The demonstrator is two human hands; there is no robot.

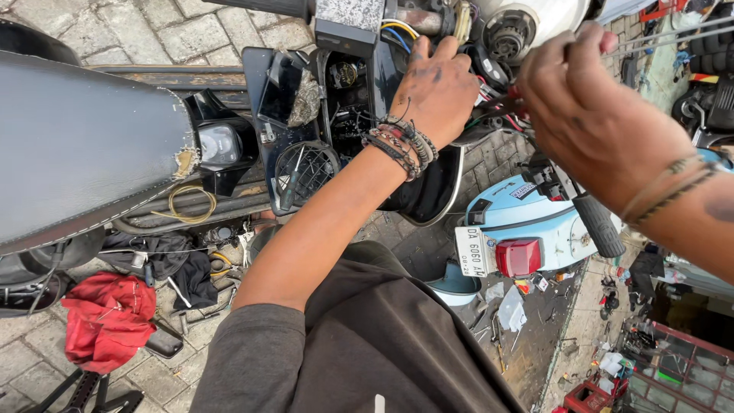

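Scooter wiring (489, 95) lies exposed under the handlebar with panels already off, the left hand (436, 88) spread on it, the right hand (589, 99) pinching a red-handled tool (508, 99); reassembly remains.

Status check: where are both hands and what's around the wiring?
Left hand on the scooter's wire bundle behind the headset. Right hand gripping a red-handled tool at the wires. Handlebar grip close below the right wrist.
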